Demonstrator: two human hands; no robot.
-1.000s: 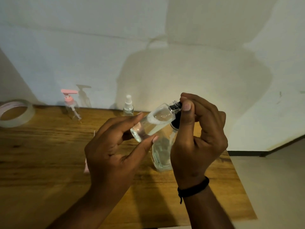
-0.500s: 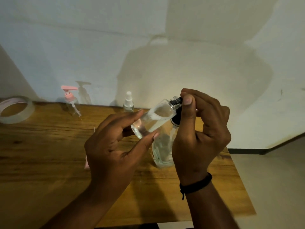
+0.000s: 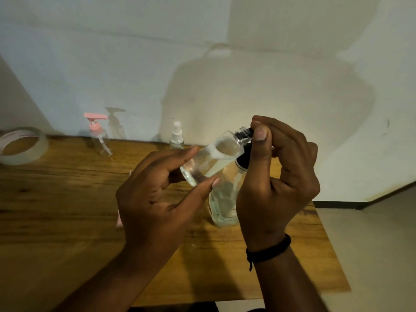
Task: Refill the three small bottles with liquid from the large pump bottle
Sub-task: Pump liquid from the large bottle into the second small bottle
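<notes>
Your left hand (image 3: 155, 199) pinches small bottle (image 3: 211, 161), long axis tilted, neck pointing up-right; right hand (image 3: 276, 176) pinches its black cap (image 3: 244, 134).

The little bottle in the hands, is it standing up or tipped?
Tipped. The small bottle lies slanted, neck up toward the right hand.

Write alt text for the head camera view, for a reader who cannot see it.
Two hands hold a tilted small clear bottle above a wooden table: the left hand grips its base, the right hand pinches its black cap. Behind it stands a large clear bottle; a pink pump bottle, a white spray bottle and a tape roll sit near the wall.
</notes>
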